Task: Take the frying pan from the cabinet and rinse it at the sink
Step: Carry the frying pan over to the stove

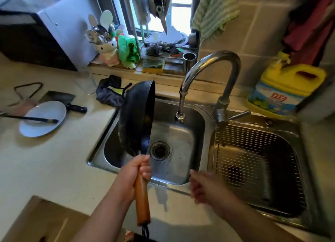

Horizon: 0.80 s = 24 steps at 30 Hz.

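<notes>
Around the wooden handle (141, 200) our left hand (135, 171) is wrapped tight, fingers curled at its upper end, and just beyond those knuckles the black frying pan (137, 118) stands tipped on edge over the left basin of the sink (181, 133), its open face turned toward the right. Across from that grip, our right hand (203, 185) hovers blurred over the basin's near rim, holding nothing; we cannot tell how its fingers are set. Past the pan's lower rim lies the drain (159, 150), and farther ahead the faucet (210, 82) arches over the basin. Left of our gripping hand, well apart on the counter, a white plate (43, 118) carries a dark utensil (30, 118).
</notes>
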{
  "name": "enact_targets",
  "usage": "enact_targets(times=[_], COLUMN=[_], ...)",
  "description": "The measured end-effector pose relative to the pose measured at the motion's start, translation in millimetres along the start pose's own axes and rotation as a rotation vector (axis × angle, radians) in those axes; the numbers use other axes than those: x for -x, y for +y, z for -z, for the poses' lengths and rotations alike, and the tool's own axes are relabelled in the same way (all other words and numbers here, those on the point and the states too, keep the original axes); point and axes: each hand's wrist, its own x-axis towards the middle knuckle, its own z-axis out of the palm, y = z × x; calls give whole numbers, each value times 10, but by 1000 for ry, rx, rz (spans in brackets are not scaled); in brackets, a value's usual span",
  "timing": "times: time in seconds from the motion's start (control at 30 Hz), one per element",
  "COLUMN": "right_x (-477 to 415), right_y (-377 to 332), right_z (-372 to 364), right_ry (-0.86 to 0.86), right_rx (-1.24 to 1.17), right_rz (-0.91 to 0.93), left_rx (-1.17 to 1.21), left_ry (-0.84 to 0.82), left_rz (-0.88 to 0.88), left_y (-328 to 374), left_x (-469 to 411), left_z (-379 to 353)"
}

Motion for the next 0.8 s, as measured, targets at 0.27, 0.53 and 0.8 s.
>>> enact_targets(times=[0.27, 0.53, 0.8], right_x=[630, 841, 954], right_y=[-80, 122, 356], right_z=[-756, -794, -993], right_ry=[-722, -701, -561], right_rx=[-119, 33, 591], right_rz=[-110, 35, 309], left_rx=[1, -30, 59], left_ry=[-103, -185, 57], left_rz=[-121, -321, -410], left_y=[-195, -406, -619], left_x=[345, 744, 1136], left_z=[-280, -215, 286])
